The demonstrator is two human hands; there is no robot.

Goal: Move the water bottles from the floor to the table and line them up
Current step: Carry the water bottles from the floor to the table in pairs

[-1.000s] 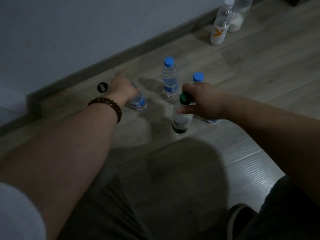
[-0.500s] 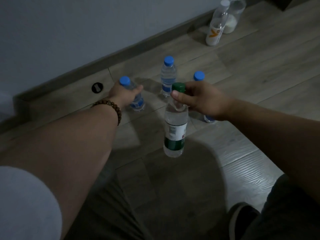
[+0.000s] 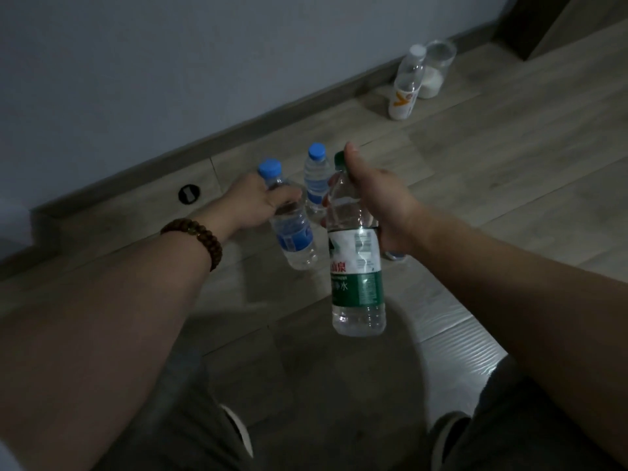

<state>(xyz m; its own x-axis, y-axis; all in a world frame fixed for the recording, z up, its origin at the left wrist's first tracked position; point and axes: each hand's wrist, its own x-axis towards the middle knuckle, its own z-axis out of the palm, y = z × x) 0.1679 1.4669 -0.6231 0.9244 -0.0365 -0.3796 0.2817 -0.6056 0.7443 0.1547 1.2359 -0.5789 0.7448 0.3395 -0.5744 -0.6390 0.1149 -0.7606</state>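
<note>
Head view showed the green bottle (image 3: 356,266) held clear of the floor (image 3: 509,185), near upright, at scene centre. The right hand (image 3: 380,205) gripped its upper body, fingers curled round it and thumb lying up along the neck to the green cap. Just left of it, the left hand (image 3: 253,202) was wrapped round the neck and shoulder of a blue bottle (image 3: 292,232), which was tilted with its cap leaning left and far. Whether its base touched the floor could not be determined. A second blue bottle (image 3: 316,181) stood upright on the floor just beyond, between the two hands. The base of a fourth bottle (image 3: 396,255) showed below the right hand; the rest was hidden. A bead bracelet (image 3: 197,236) sat on the left wrist. A round dark fitting (image 3: 189,194) lay in the floor to the far left, near the skirting. Far right, by the wall (image 3: 204,62), an orange-labelled bottle (image 3: 406,90) stood beside a clear jar (image 3: 435,73).
</note>
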